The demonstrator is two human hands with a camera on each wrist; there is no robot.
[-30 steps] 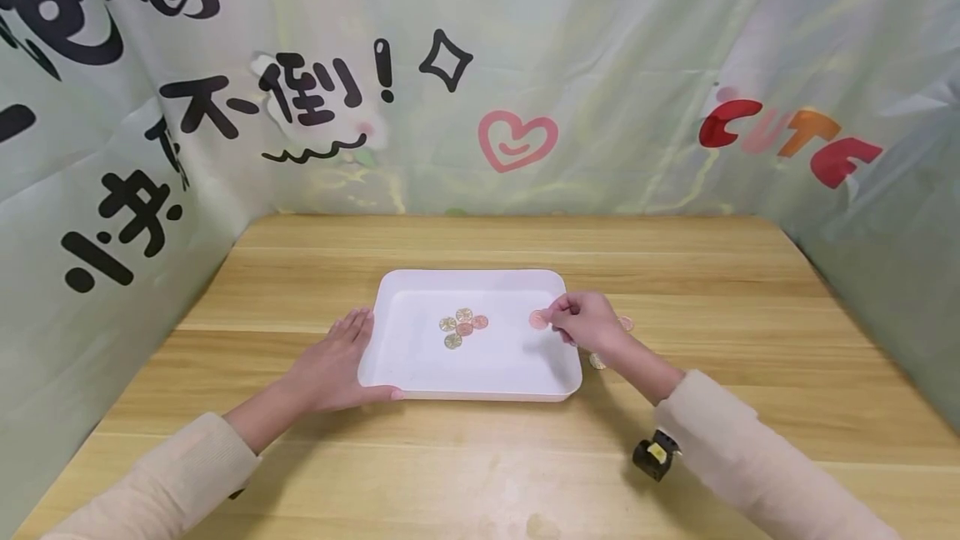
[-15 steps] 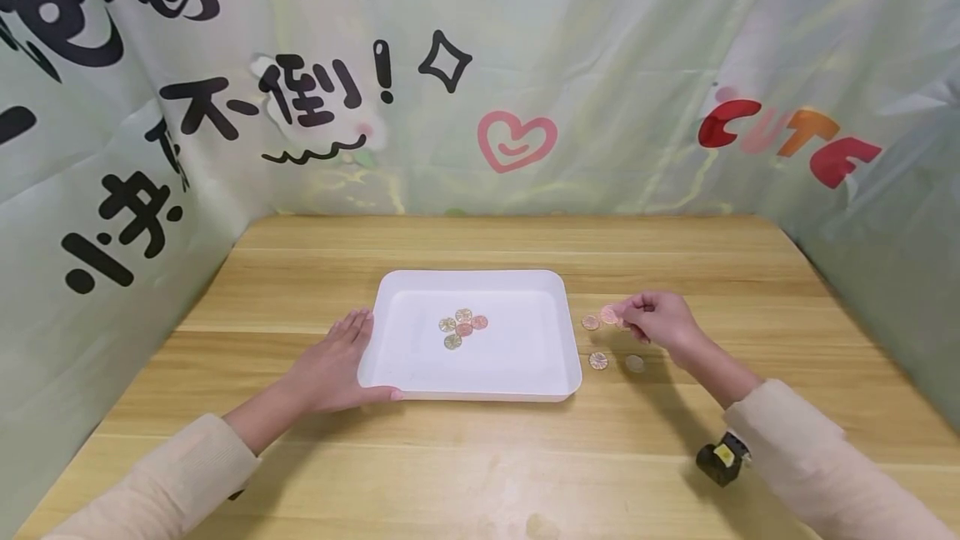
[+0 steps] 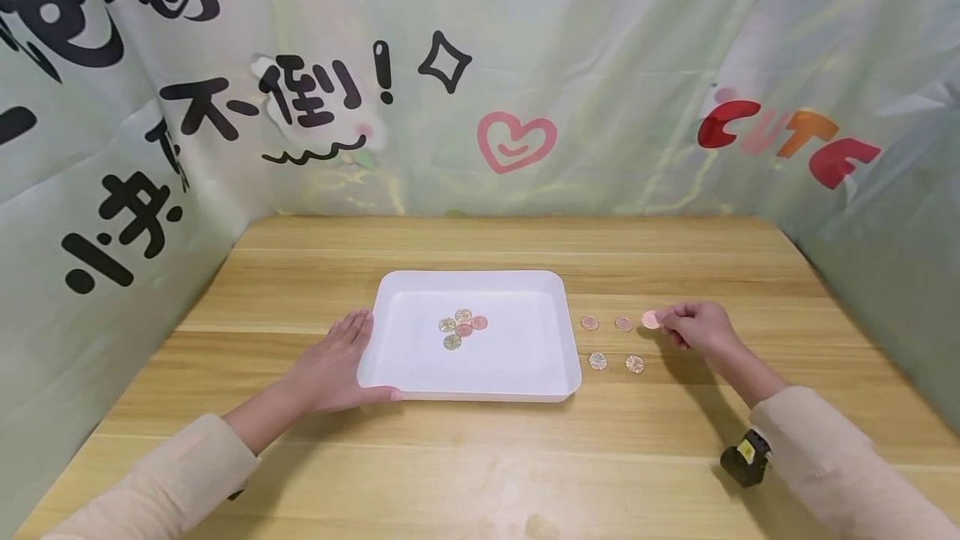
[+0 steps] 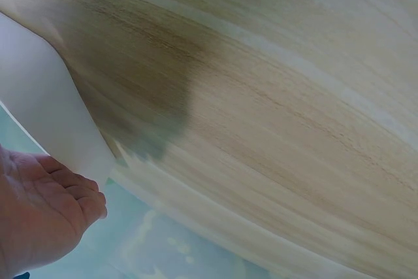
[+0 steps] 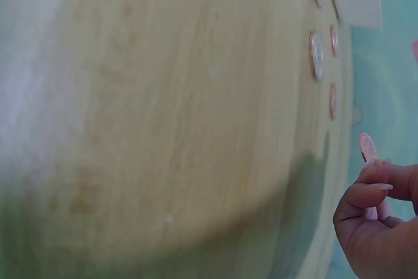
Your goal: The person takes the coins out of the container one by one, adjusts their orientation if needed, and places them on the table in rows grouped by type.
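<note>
A white tray (image 3: 517, 365) lies on the table, several gold and pink coins (image 3: 463, 328) grouped inside it. The left hand (image 3: 330, 369) rests against the tray's left edge, fingers straight, thumb at the front corner; in the left wrist view this hand (image 4: 49, 207) touches the tray's side (image 4: 52, 96). Right of the tray, the right hand (image 3: 701, 329) pinches a pink coin (image 3: 650, 320) between thumb and fingertips. The right wrist view shows the pinched coin (image 5: 368, 146) tilted above the table in the right hand (image 5: 382, 217).
Between tray and right hand, two pink coins (image 3: 623, 323) lie in a back row and two silvery coins (image 3: 634, 364) in a front row on the wooden table (image 3: 465, 473). A printed curtain (image 3: 615, 65) stands behind and at both sides. A black device hangs at the right cuff.
With a pink coin pinched, the right hand has moved right from over the tray, past the coins on the table, uncovering them. The left hand and the tray have stayed still.
</note>
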